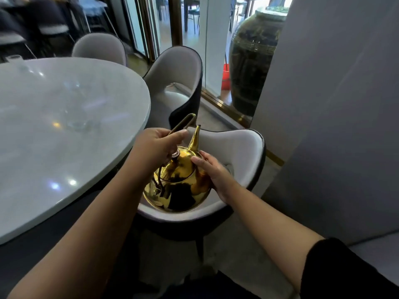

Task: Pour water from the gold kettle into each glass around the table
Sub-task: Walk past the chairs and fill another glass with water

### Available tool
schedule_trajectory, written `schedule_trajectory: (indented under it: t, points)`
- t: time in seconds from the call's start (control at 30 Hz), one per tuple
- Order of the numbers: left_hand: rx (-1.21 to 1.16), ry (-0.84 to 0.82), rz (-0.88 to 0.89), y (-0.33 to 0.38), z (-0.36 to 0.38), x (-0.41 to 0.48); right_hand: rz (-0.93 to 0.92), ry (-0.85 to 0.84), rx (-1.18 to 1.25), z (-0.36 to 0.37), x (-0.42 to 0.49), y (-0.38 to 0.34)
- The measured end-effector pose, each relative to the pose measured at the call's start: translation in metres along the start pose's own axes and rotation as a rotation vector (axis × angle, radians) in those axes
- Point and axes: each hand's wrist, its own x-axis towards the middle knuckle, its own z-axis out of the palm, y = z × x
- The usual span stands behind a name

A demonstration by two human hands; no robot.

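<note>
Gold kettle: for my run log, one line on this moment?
kettle: at chair | left hand: grips handle | right hand: touches kettle | pour: not started

text: none legible | gold kettle: no brand or mark readable | dark jar: gold patterning blurred, no characters readable | signs, numbers: none legible

The glasses near the right edge of the table are blurred: number and fill level cannot be told. The table is cut off at the left. The left hand hides part of the gold kettle handle.
</note>
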Motion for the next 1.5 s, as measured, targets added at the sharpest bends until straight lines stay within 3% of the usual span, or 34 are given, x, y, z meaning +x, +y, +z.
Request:
schedule_trajectory:
  t: [0.4,0.9,1.5]
  points:
    - [-0.025,0.121,-0.079,-0.019,0.074,0.124,0.055,-0.107,-0.114,-0.105,0.111,-0.016]
    - [-0.031,0.337,-0.208,0.009,0.135,0.242,0.137,-0.375,-0.203,-0.199,0.237,-0.078]
    - [-0.095,0.961,-0.384,0.037,0.211,0.284,0.203,-0.864,-0.359,-0.23,0.336,-0.114]
